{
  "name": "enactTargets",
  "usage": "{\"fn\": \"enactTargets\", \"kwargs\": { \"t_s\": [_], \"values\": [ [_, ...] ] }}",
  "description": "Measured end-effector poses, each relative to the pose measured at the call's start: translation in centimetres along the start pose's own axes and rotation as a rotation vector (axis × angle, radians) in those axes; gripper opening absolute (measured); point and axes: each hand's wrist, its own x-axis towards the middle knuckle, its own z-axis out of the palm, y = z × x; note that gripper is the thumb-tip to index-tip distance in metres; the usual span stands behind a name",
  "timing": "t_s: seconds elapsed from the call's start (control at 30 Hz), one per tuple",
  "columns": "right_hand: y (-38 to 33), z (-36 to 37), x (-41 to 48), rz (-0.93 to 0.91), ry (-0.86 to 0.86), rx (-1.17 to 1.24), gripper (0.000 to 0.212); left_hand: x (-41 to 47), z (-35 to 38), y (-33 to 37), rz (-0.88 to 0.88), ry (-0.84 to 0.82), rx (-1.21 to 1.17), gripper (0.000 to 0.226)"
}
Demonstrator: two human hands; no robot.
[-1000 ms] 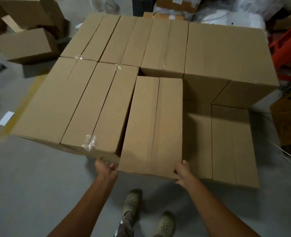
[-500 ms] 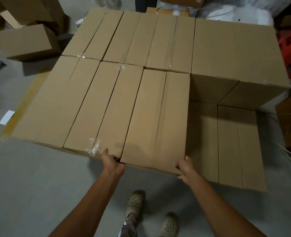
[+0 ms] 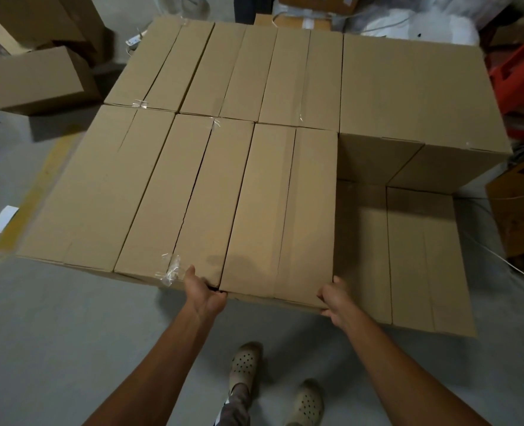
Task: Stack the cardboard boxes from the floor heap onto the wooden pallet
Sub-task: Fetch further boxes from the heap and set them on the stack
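Note:
A long cardboard box (image 3: 279, 210) lies on the top layer of the stack, flush with the two boxes (image 3: 150, 192) to its left and against the back row (image 3: 223, 66). My left hand (image 3: 203, 292) grips its near left corner, thumb up against the neighbouring box. My right hand (image 3: 336, 299) grips its near right corner, fingers curled round the edge. To the right, a lower-layer box (image 3: 420, 250) lies exposed one level down. The stack hides the pallet.
A large box (image 3: 414, 87) stands at the stack's back right. Loose boxes (image 3: 36, 78) lie heaped on the floor at the upper left. A red plastic object (image 3: 522, 78) and a brown carton (image 3: 518, 216) crowd the right side. My feet (image 3: 245, 364) stand on grey concrete.
The box in my hands slid away from me across the top layer until it closed the gap to the back row and lined up with its neighbours. Both hands followed at its near corners.

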Motion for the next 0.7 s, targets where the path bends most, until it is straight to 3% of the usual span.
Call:
{"fn": "enactTargets", "kwargs": {
  "t_s": [0.17,0.27,0.3,0.33,0.4,0.5,0.57,0.7],
  "values": [
    [-0.5,-0.5,-2.4,-0.024,0.011,-0.010,0.067,-2.7,0.4,0.5,-0.050,-0.002,0.118,0.052],
    [-1.5,-1.1,-5.2,-0.087,0.028,-0.035,0.041,-5.4,0.7,0.4,-0.004,-0.011,0.305,0.037],
    [-1.9,-1.3,-6.3,-0.128,0.035,-0.050,0.044,-6.7,0.9,0.3,0.039,-0.030,0.397,0.034],
    [-2.2,-1.5,-7.4,-0.182,0.029,-0.078,0.050,-8.1,1.0,0.1,0.123,-0.066,0.510,0.031],
    [-3.1,-2.3,-10.6,-0.326,0.012,-0.170,0.061,-11.3,0.8,-0.5,0.480,-0.105,0.851,0.023],
    [-3.9,-3.6,-17.1,-0.592,-0.015,-0.262,0.064,-15.7,-0.2,-1.0,1.101,-0.176,1.360,0.057],
    [-3.2,-4.4,-21.4,-0.763,-0.002,-0.267,0.065,-18.9,-0.9,-1.2,1.351,-0.271,1.412,0.059],
    [-0.8,-5.6,-28.3,-0.992,0.005,-0.137,0.071,-24.2,-3.7,-1.4,1.542,-0.324,1.379,0.064]
  ]
}}
